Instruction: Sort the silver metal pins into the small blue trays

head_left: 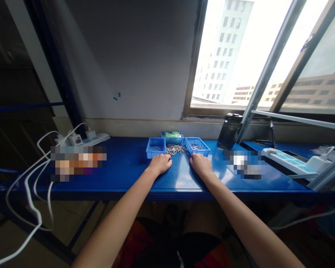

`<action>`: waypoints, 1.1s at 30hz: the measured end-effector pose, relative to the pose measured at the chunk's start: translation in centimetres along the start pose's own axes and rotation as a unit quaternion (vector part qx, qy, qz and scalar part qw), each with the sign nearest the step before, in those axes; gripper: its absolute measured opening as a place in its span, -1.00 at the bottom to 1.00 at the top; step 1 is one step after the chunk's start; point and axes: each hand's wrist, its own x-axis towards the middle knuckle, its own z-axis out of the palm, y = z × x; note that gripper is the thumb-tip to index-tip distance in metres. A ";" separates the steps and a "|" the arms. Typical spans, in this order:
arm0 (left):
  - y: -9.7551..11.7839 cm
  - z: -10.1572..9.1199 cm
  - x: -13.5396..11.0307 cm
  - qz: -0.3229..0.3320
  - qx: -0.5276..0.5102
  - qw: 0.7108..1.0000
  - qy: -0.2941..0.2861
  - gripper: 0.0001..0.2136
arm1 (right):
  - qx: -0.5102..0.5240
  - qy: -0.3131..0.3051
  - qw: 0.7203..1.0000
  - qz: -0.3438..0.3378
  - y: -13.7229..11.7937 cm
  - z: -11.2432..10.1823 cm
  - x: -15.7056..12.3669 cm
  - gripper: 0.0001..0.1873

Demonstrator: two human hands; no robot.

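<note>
My left hand rests on the blue table with its fingers curled closed, just in front of the left blue bin. Whatever its fingers may hold is hidden. My right hand is closed too, knuckles up, by the near left corner of the right blue bin; its fingertips cannot be seen well. Between the bins lies a loose pile of small, slim silver metal pieces, too small to name surely. A few similar pieces lie in the left bin, and more in the right one.
Behind the pile stands a third blue bin with green contents. A dark bottle and a power strip are to the right. Another power strip with white cables is at left. Blurred patches cover two tabletop spots.
</note>
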 end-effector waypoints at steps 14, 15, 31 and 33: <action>0.0 -0.1 -0.1 0.009 -0.014 1.000 -0.007 -0.70 | -0.023 -0.018 1.000 -0.010 -0.8 -0.4 -0.3 -0.65; 0.0 0.0 -0.1 0.009 -0.015 1.000 -0.006 -0.70 | -0.028 -0.019 0.999 -0.010 -0.8 -0.5 -0.3 -0.64; 0.1 -0.3 -0.2 0.016 -0.025 1.000 0.010 -0.70 | -0.019 -0.031 0.994 -0.100 -0.8 -0.3 0.3 -0.69; 0.1 -0.1 -0.2 0.022 -0.029 0.999 0.019 -0.68 | -0.012 -0.030 0.989 -0.145 -1.0 -0.4 0.0 -0.71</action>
